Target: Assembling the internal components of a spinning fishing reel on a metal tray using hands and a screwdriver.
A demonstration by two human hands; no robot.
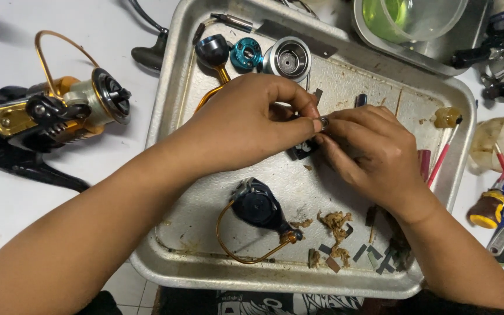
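Both hands meet over the middle of a metal tray (173,111). My left hand (246,125) and my right hand (368,151) pinch a small metal ring-like part (324,122) between their fingertips. A small dark part (303,150) lies on the tray just under the fingers. Nearer to me in the tray sits a black reel rotor with a gold bail wire (259,209). At the tray's far edge lie a black-knobbed gold handle (214,55), a teal round part (246,54) and a silver spool (289,59).
A black and gold spinning reel (53,114) lies on the white table at left. Brown debris and small dark strips (345,239) litter the tray's near right corner. A clear container with green liquid (409,17) stands at back. Screwdrivers and tools (500,204) crowd the right edge.
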